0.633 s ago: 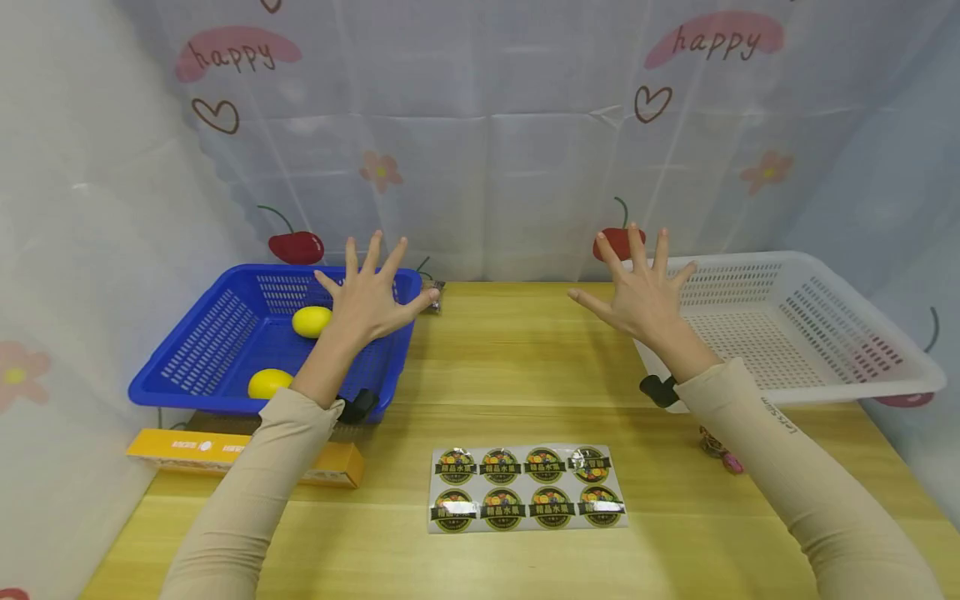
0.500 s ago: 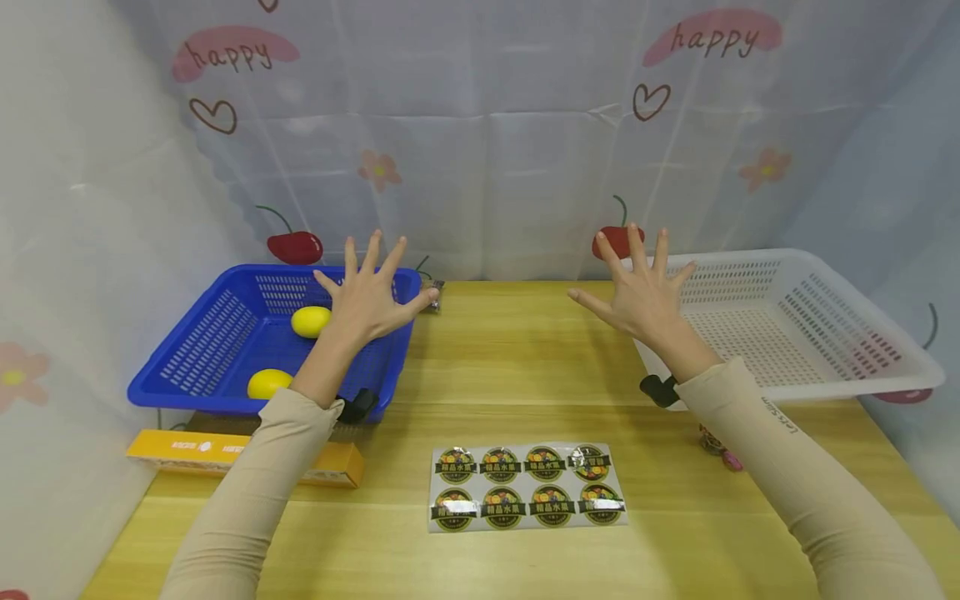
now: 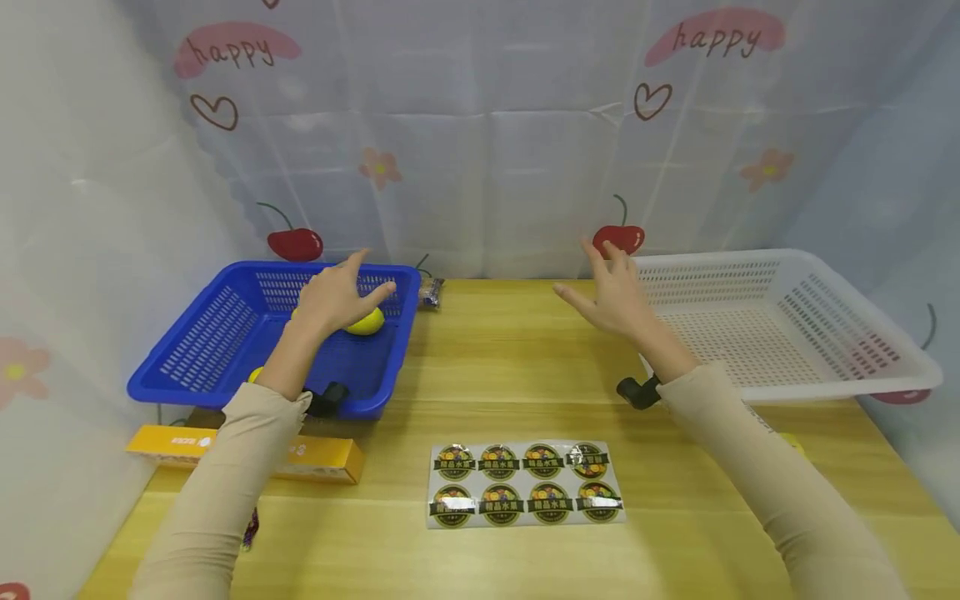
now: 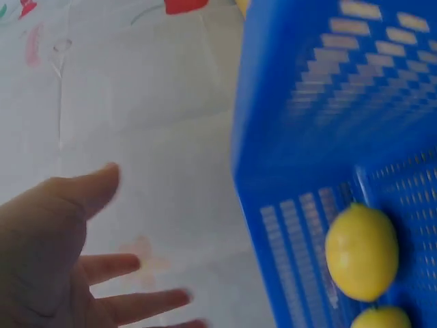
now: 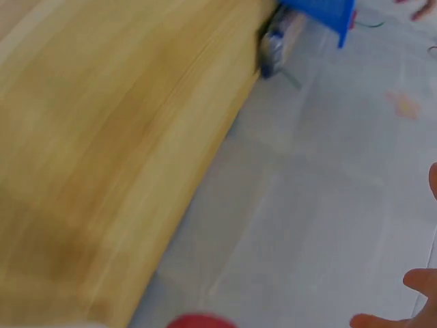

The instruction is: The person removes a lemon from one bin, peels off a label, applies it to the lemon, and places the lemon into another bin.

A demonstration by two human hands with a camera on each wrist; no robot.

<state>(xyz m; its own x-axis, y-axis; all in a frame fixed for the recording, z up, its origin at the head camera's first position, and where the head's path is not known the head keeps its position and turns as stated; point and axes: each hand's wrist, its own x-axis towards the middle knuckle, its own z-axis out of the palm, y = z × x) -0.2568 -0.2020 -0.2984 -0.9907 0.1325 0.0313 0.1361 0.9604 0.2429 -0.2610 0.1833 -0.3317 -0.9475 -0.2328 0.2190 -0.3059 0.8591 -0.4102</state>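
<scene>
Left hand (image 3: 330,296) and right hand (image 3: 618,296): thumbs wide of fingers, both empty.
Head: we find lemon (image 3: 367,322) lying crosswise in blue basket (image 3: 180,397); bare table (image 3: 495,358) separates it from white basket (image 3: 840,389). Left wrist: we see the nub of one lemon pointing up-frame, another lemon's top below. Right wrist: we note the table edge against the curtain (image 5: 273,205).
</scene>
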